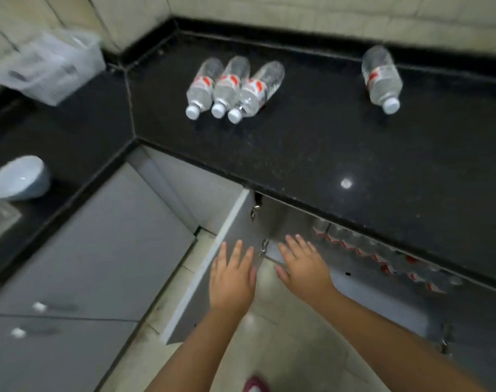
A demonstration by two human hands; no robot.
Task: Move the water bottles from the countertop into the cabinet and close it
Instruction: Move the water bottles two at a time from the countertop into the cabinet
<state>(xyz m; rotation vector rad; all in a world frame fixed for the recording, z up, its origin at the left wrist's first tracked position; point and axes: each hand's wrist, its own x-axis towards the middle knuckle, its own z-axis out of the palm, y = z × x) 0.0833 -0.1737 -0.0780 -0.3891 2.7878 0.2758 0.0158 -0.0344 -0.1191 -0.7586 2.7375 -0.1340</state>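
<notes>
Three clear water bottles (232,89) with red-and-white labels lie side by side on the black countertop (326,154), caps toward me. A fourth bottle (382,79) lies alone at the far right. Below the counter the cabinet stands open, its grey door (212,267) swung out to the left. Several bottles (377,253) stand in a row inside it under the counter edge. My left hand (232,278) and my right hand (304,264) hover empty, fingers spread, in front of the cabinet opening, near the door's hinges.
A clear plastic basket (48,66) sits at the back left of the counter. A pale blue bowl (20,178) rests on the left counter beside a sink edge (0,219). Grey drawers (71,264) with small knobs fill the lower left. Tiled floor lies below.
</notes>
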